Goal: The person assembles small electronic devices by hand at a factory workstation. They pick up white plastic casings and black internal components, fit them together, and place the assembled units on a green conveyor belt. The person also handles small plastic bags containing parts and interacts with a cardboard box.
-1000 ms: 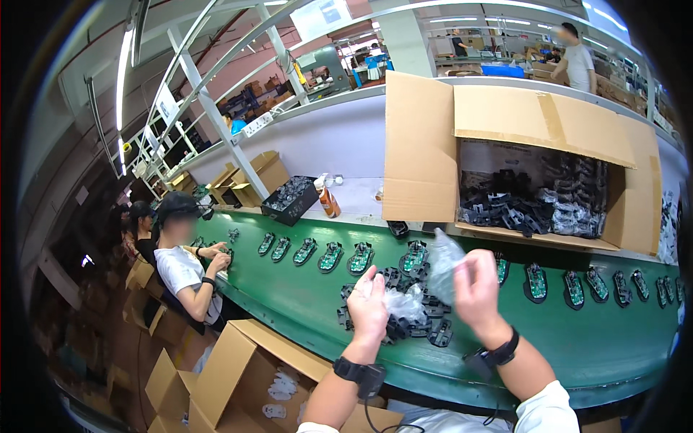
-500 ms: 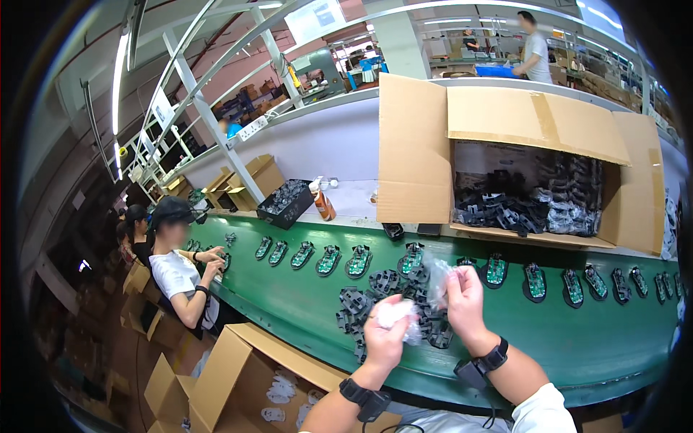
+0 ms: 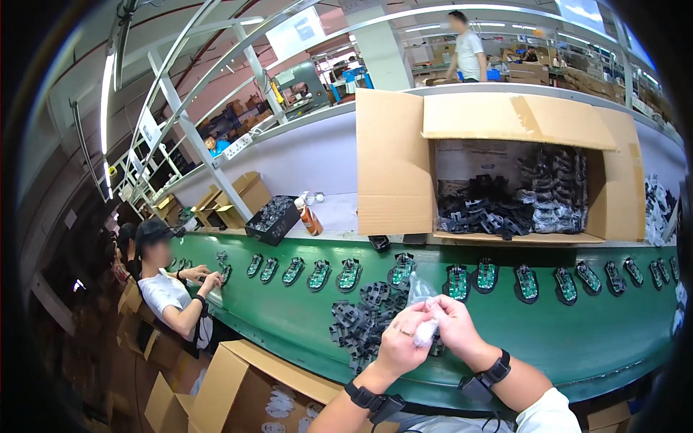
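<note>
A crumpled clear plastic bag [image 3: 419, 289] is gripped between my two hands over the green belt. My left hand [image 3: 401, 340] has its fingers closed around the bag's whitish bunched lower part [image 3: 426, 333]. Right beside it, touching, my right hand [image 3: 458, 326] pinches the plastic with thumb and fingers. Just left of my hands lies a pile of dark grey molded plastic parts [image 3: 355, 321], partly hidden by them. Beyond, a row of black computer-mouse bases with green circuit boards [image 3: 402, 270] runs along the belt; another such base [image 3: 456, 282] sits just past my right hand.
The green belt [image 3: 577, 335] crosses in front of me. An open carton [image 3: 393, 173] of dark parts stands behind it. A black bin [image 3: 273, 221] and an orange bottle [image 3: 310, 221] are farther left. An open box [image 3: 224, 382] sits below the near edge. A co-worker [image 3: 170, 289] works at left.
My hands have come together, the right one moving down and inward to the left, with the plastic bunched between them. The whole view has shifted slightly. A person in the background has moved left.
</note>
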`<state>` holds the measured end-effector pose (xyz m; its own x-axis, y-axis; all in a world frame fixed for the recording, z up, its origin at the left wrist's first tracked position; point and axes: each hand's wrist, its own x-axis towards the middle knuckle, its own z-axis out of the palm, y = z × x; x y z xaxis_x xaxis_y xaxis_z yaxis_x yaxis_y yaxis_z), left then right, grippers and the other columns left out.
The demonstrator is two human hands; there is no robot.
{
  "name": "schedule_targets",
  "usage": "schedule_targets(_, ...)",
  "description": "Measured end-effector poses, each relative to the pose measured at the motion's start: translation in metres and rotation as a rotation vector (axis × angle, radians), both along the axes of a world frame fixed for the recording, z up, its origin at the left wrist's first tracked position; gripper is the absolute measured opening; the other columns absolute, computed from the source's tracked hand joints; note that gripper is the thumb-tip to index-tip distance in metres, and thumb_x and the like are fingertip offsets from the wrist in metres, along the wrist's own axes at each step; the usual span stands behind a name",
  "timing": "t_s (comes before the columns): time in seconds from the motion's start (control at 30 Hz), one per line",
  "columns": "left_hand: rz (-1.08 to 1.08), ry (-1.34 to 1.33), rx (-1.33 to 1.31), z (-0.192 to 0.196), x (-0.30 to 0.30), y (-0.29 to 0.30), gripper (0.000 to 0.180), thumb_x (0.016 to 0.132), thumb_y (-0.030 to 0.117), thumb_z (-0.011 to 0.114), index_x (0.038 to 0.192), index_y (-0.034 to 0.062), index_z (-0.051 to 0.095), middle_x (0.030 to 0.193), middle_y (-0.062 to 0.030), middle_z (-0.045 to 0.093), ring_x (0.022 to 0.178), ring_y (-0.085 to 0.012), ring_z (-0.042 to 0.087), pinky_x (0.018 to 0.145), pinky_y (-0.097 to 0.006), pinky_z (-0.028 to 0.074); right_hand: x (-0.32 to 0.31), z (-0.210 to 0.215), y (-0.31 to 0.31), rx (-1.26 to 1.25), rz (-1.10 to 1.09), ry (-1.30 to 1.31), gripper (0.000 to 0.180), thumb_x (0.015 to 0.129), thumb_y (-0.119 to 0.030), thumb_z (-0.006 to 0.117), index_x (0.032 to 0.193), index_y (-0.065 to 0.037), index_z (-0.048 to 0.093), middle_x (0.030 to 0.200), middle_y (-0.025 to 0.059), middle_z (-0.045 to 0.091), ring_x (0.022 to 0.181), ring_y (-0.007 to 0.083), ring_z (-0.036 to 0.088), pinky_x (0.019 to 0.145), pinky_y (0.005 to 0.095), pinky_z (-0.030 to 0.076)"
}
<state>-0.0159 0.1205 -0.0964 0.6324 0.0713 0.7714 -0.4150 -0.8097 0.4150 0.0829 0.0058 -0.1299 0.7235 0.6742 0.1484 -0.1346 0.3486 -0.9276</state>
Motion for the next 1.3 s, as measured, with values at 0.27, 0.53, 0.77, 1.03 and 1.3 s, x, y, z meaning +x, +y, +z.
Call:
schedule_targets(0.27, 0.009, 0.164, 0.096, -0.003, 0.007, 0.0, 0.032, 0.074, 0.003, 0.071, 0.106, 0.0011, 0.067, 0.105, -0.0189, 0.072, 0.103, -0.0405, 0.068, 0.092, -0.044, 0.056, 0.006, -0.001, -0.011, -0.017, -0.106, -0.121, 0.018, 0.104, -0.016, 0.059, 0.103, 0.0, 0.067, 0.091, 0.0031, 0.069, 0.082, 0.0066, 0.061, 0.071, 0.0245, 0.051)
schedule_targets(0.53, 0.248, 0.324, 0.236, 0.011, 0.011, -0.001, 0.043, 0.077, 0.007, 0.064, 0.119, 0.0014, 0.068, 0.104, -0.0136, 0.072, 0.091, -0.0328, 0.065, 0.073, -0.044, 0.059, -0.006, 0.026, -0.028, -0.256, -0.342, -0.86, 0.018, 0.093, -0.007, 0.066, 0.109, -0.003, 0.073, 0.077, 0.0117, 0.067, 0.066, 0.022, 0.065, 0.06, 0.0335, 0.052)
schedule_targets(0.77, 0.162, 0.591, -0.067, -0.016, 0.015, 0.009, 0.05, 0.082, 0.01, 0.066, 0.131, -0.0006, 0.063, 0.083, -0.0236, 0.07, 0.076, -0.0358, 0.071, 0.069, -0.043, 0.058, -0.001, 0.026, -0.032, -0.297, -0.435, -0.994, 0.018, 0.089, -0.012, 0.072, 0.107, -0.009, 0.075, 0.074, 0.0084, 0.063, 0.067, 0.0295, 0.064, 0.059, 0.0413, 0.052)
schedule_targets(1.03, -0.41, 0.319, -1.446, -0.015, 0.021, 0.023, 0.034, 0.097, 0.001, 0.054, 0.129, -0.0043, 0.062, 0.119, -0.0128, 0.07, 0.102, -0.0211, 0.07, 0.088, -0.035, 0.057, 0.007, 0.03, -0.033, -0.12, -0.436, -1.164, 0.019, 0.086, -0.008, 0.075, 0.105, -0.006, 0.077, 0.078, 0.0098, 0.065, 0.072, 0.0278, 0.063, 0.065, 0.0381, 0.051)
schedule_targets(1.3, -0.194, -0.039, -1.318, -0.006, 0.034, -0.017, 0.043, 0.102, 0.005, 0.053, 0.144, -0.0035, 0.05, 0.136, -0.013, 0.061, 0.115, -0.0224, 0.065, 0.1, -0.037, 0.053, -0.023, 0.014, -0.023, 0.018, -0.264, -0.792, 0.019, 0.089, -0.003, 0.072, 0.108, -0.001, 0.076, 0.1, 0.0117, 0.066, 0.089, 0.0236, 0.064, 0.078, 0.0323, 0.053)
